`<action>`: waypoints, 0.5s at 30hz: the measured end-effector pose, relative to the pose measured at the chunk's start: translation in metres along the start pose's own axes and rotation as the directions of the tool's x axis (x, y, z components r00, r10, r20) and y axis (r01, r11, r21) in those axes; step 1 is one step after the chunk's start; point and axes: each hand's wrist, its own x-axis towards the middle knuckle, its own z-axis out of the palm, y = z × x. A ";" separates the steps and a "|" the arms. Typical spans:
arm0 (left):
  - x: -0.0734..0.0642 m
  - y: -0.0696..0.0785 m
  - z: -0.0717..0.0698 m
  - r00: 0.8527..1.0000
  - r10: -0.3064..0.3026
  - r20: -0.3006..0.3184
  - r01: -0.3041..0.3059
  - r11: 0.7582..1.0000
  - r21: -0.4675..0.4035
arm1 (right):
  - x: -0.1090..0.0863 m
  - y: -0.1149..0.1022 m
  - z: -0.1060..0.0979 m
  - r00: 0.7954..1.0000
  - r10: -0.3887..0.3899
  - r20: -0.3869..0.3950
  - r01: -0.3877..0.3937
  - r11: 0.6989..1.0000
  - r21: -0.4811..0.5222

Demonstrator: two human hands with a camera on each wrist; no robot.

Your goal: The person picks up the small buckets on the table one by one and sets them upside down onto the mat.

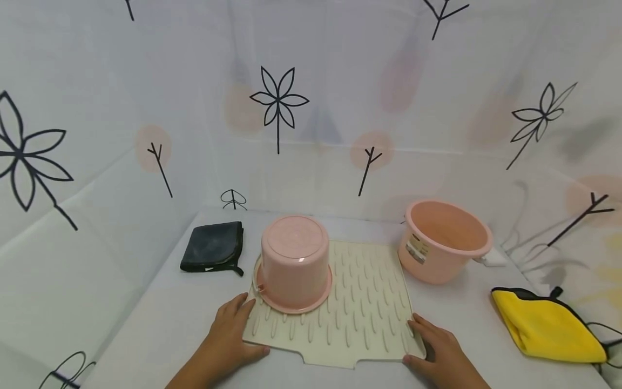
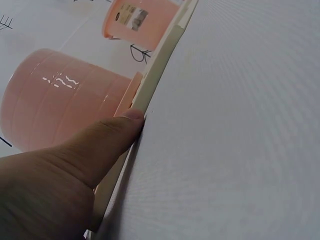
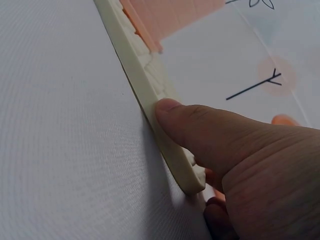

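A cream drain board (image 1: 369, 302) with raised ridges lies on the white table, a tab jutting from its near edge. My left hand (image 1: 225, 337) grips its near left corner, thumb along the near edge and fingers at the left side. At the near right corner my right hand (image 1: 437, 346) grips it too; the right wrist view shows the thumb (image 3: 185, 117) pressed on the board's edge (image 3: 150, 95). An upside-down pink bucket (image 1: 295, 265) stands on the board's left part, its rim down against the ridges.
Right of the board an upright pink basin (image 1: 437, 254) with a label and a white handle stands at the back. A folded yellow cloth (image 1: 549, 327) with black trim lies at the right edge. Back left is a folded dark cloth (image 1: 214, 246). Behind hangs a patterned white curtain (image 1: 320, 178).
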 end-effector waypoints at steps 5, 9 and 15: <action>0.000 0.000 -0.001 1.000 -0.016 0.020 0.016 1.000 0.000 | 0.003 0.000 0.001 0.999 0.042 0.018 -0.042 0.999 -0.014; 0.000 0.000 -0.001 0.999 -0.027 0.021 0.027 0.999 -0.017 | 0.006 0.000 0.001 0.998 0.056 0.033 -0.056 0.998 -0.010; 0.000 0.000 -0.003 0.999 -0.037 0.025 0.038 0.999 -0.036 | 0.007 0.000 0.002 0.998 0.045 0.032 -0.045 0.999 -0.014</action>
